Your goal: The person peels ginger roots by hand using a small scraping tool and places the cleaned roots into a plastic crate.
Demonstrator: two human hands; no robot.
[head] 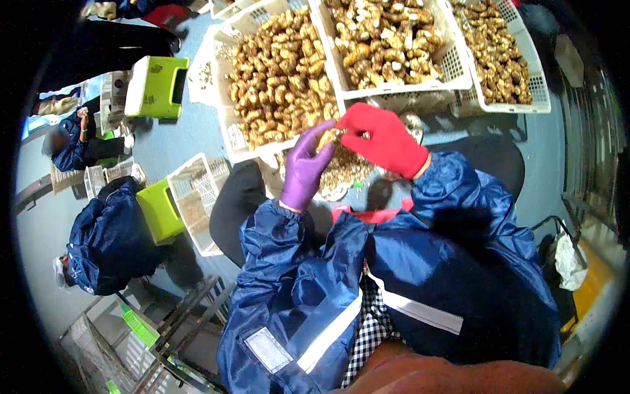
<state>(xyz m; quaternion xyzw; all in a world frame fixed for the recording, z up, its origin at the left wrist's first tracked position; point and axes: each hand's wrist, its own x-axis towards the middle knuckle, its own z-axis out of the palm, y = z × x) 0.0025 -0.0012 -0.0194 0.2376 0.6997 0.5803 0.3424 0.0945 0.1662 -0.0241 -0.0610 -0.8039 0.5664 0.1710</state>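
Note:
My left hand (306,170), in a purple glove, holds a small brown mushroom-like piece (329,139) between thumb and fingers. My right hand (384,140), in a red glove, meets it at the piece's upper end; a small tool may be in its fingers, but I cannot tell. Beyond my left hand stands a white plastic crate (224,123) filled with brown-and-cream pieces (280,74). A second crate (408,90) beyond my right hand holds larger, similar pieces (389,39). Under my hands, between my knees, lies a heap of small trimmings (347,170).
Another filled crate (517,107) is at the upper right. To the left are a white crate (199,207), a green stool (160,209) and a green-and-white stool (152,86). A person in blue (110,241) sits close by on the left, another (71,140) farther off. A metal rack (172,335) stands lower left.

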